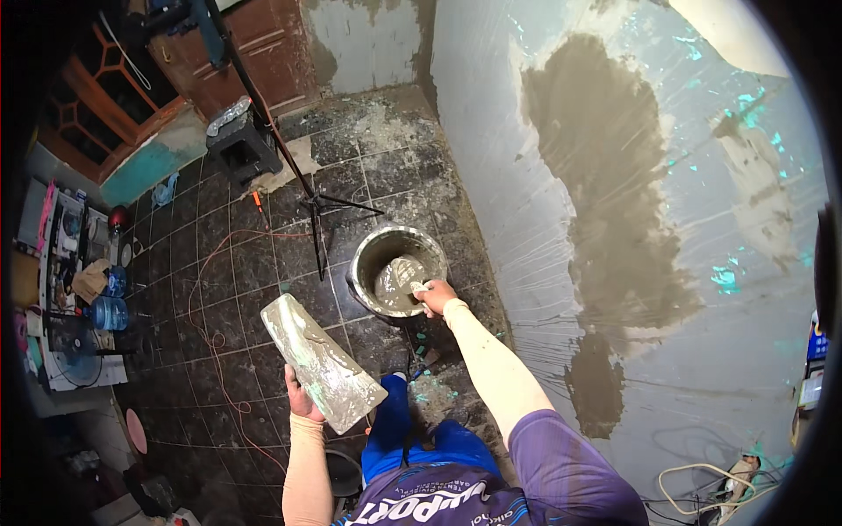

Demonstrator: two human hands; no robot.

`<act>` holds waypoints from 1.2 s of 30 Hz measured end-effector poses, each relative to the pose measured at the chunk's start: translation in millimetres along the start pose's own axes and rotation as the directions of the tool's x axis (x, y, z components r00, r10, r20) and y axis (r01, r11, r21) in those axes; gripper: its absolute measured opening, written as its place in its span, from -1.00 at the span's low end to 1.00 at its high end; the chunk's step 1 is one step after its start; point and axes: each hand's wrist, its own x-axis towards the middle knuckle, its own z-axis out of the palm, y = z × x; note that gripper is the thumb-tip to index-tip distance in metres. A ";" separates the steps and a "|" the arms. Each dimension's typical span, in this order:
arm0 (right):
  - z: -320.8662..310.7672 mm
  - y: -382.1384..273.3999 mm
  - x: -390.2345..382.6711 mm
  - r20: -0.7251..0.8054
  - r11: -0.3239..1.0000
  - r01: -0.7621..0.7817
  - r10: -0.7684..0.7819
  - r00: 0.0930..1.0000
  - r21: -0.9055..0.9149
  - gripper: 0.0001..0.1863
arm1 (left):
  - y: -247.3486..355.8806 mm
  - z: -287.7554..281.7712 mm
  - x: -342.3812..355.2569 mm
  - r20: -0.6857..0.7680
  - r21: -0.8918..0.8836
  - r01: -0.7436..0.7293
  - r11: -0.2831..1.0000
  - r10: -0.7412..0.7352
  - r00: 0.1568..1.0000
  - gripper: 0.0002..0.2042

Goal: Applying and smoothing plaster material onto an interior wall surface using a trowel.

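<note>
My left hand (303, 394) grips the edge of a long, flat plastering board (320, 359), smeared with wet grey plaster and tilted in front of my legs. A dark round bucket (373, 254) stands on the floor ahead of me, its rim crusted with plaster. Wet grey plaster (396, 274) lies inside it. My right arm stretches out to the bucket, and my right hand (434, 299) is closed at its near right rim. A pale, plaster-coated tool (418, 287) shows at my fingertips; most of it is hidden, so its kind is unclear.
A grey wall with a broad damp plaster patch (605, 175) rises on the right. Past the bucket stand a black tripod (317, 203) and a dark hollow block (244, 149). An orange cord (206, 329) winds over the tiled floor. Cluttered shelves (66, 298) line the left.
</note>
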 end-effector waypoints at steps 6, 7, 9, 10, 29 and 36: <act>7.6 -11.9 14.4 -0.034 0.993 0.014 -0.018 0.999 -0.114 -0.65 | 15.6 -7.0 27.0 0.052 0.060 -0.004 0.998 0.001 0.999 -0.46; 6.6 -8.8 13.0 -0.069 0.993 -0.009 0.001 0.998 -0.118 -0.64 | 12.9 -7.4 30.2 0.039 0.088 -0.017 0.996 0.014 0.999 -0.48; 7.1 -17.3 -9.4 -0.199 0.989 -0.036 0.006 0.980 -0.147 -0.59 | 8.8 -4.9 31.6 0.006 0.072 0.013 0.997 -0.014 1.000 -0.49; 7.7 -5.6 -6.4 -0.195 0.988 -0.045 0.015 0.981 -0.147 -0.59 | 5.4 -3.5 30.6 -0.020 0.057 0.034 0.998 -0.033 0.999 -0.50; -145.2 437.1 -365.5 -0.176 0.931 -0.246 0.299 0.938 0.270 -0.59 | -359.1 8.2 -32.8 0.105 0.398 0.323 0.859 -0.392 0.914 -0.46; -196.9 543.5 -469.0 -0.176 0.861 -0.359 0.441 0.880 0.359 -0.62 | -507.9 -20.7 -32.9 -0.038 0.368 0.461 0.807 -0.483 0.875 -0.58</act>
